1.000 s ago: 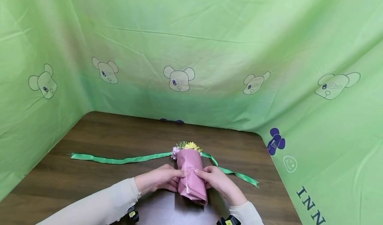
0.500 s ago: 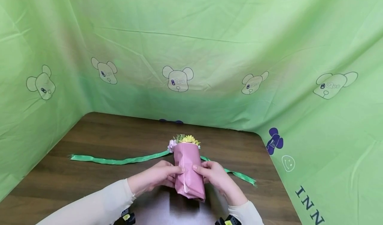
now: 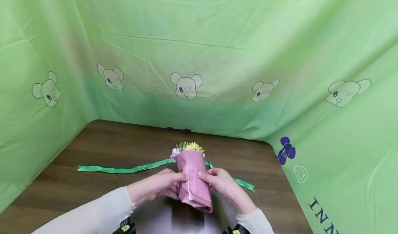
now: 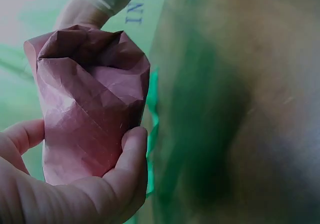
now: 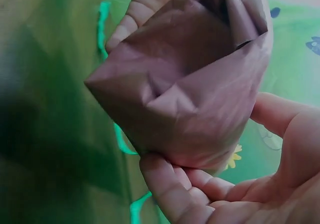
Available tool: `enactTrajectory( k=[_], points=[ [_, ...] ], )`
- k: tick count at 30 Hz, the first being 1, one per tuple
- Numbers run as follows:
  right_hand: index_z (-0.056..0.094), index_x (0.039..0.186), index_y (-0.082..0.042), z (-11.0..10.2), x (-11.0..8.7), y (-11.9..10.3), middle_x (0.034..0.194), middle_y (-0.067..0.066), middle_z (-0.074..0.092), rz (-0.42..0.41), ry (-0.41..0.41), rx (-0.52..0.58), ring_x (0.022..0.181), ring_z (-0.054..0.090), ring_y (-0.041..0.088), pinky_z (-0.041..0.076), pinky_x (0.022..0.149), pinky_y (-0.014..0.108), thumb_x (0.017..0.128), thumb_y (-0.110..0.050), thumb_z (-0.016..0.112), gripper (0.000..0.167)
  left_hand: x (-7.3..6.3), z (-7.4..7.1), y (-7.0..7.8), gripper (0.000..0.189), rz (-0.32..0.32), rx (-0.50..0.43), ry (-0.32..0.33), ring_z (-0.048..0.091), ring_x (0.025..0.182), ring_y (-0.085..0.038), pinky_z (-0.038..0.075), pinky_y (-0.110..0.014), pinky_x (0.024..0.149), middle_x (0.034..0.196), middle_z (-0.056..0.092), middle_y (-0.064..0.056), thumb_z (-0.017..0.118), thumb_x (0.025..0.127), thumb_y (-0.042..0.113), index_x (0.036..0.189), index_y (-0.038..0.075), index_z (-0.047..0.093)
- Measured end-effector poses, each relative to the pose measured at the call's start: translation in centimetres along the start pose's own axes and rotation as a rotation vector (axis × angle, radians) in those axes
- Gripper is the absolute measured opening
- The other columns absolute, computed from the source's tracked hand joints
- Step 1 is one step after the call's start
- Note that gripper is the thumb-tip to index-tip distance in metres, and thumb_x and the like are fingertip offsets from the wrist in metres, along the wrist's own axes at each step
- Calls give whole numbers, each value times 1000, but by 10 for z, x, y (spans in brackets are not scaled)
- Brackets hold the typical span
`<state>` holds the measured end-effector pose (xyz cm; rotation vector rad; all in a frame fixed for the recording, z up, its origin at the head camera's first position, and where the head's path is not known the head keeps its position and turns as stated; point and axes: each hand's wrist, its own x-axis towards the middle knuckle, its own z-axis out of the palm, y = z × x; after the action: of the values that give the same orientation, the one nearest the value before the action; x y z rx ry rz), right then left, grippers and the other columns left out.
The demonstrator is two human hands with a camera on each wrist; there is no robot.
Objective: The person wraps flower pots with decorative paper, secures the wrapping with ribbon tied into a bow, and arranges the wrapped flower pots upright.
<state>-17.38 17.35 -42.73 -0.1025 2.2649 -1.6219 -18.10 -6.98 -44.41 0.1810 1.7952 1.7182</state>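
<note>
Pink paper bouquet (image 3: 195, 180), a smooth, slightly glossy tube with a lengthwise seam, is held up between two hands over the brown wood-grain table (image 3: 109, 140). Left hand (image 3: 162, 185) and right hand (image 3: 223, 185) grip it from either side, each thumb laid on its front and the other fingers curled round behind. Out of its top peep a yellow flower (image 3: 194, 146), a lilac flower (image 3: 175, 153) and feathery green sprigs (image 3: 182, 145). Satiny green ribbon (image 3: 121, 170), frayed at the tips, stretches out on both sides of the bouquet; what it does behind the paper I can't see. Only from the wrists does the bouquet's bottom end show: creased, crumpled and folded in to a dark hollow. The right wrist view catches just a scrap of yellow petal beyond the paper. Green cloth (image 3: 186, 47), wrinkled, hangs beyond the bouquet, printed with outlined bear heads (image 3: 186, 87) whose small lettering I can't make out surely. To the bouquet's right, dark capitals reading "INN" (image 3: 321, 215) run down the cloth.
</note>
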Motion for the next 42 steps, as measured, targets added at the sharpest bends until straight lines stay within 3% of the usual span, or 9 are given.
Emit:
enactTrajectory(
  k=[4, 10, 14, 18, 23, 29, 38, 42],
  points=[
    [64, 104, 7, 4, -10, 11, 82, 4, 66, 12, -46, 18, 68, 68, 14, 59, 67, 33, 95, -35, 70, 43, -8, 9, -11, 38, -28, 2, -7, 70, 74, -19, 62, -42, 75, 85, 74, -11, 63, 94, 32, 102, -4, 70],
    [62, 101, 4, 4, -30, 11, 83, 4, 64, -1, -51, 2, 67, 67, 15, 59, 66, 35, 95, -35, 71, 41, -22, 20, -16, 39, -13, -37, -53, 70, 75, -20, 62, -40, 74, 86, 74, -12, 61, 96, 31, 104, -6, 69],
    [62, 103, 4, 1, -36, 1, 86, 4, 64, -26, -25, -29, 68, 67, 16, 58, 67, 36, 94, -35, 71, 41, -28, 22, -9, 37, 12, -58, -67, 71, 77, -21, 62, -41, 76, 87, 74, -12, 61, 97, 30, 106, -6, 67],
    [61, 108, 5, -2, -31, -14, 92, 8, 67, -41, 18, -43, 69, 68, 18, 58, 69, 35, 94, -36, 72, 45, -27, 16, 6, 37, 48, -50, -44, 72, 78, -21, 62, -43, 79, 86, 74, -13, 62, 97, 28, 107, -7, 64],
    [62, 112, 7, -5, -6, -29, 96, 13, 69, -45, 92, -52, 72, 69, 19, 58, 71, 33, 94, -36, 73, 48, -11, 1, 24, 40, 79, -20, -1, 71, 79, -21, 61, -43, 82, 88, 72, -13, 63, 97, 30, 110, -8, 64],
    [66, 108, 6, -6, 35, -36, 90, 12, 69, -47, 151, -42, 70, 67, 16, 59, 71, 39, 94, -37, 71, 45, 24, -24, 35, 35, 73, -25, 79, 70, 74, -18, 61, -41, 80, 81, 71, -7, 62, 95, 29, 104, -4, 65],
    [69, 100, 2, -2, 88, -29, 76, 2, 63, -13, 183, 36, 65, 64, 12, 58, 66, 35, 95, -41, 71, 43, 70, -54, 35, 39, 22, 18, 221, 68, 77, -20, 60, -47, 84, 85, 69, -9, 64, 93, 37, 105, -1, 65],
    [66, 101, 2, -1, 105, -19, 69, -1, 57, -1, 194, 81, 62, 62, 11, 58, 65, 34, 94, -41, 72, 44, 86, -64, 31, 34, 4, 104, 277, 55, 68, -12, 54, -33, 68, 75, 59, -1, 67, 89, 44, 84, 11, 60]
  ],
)
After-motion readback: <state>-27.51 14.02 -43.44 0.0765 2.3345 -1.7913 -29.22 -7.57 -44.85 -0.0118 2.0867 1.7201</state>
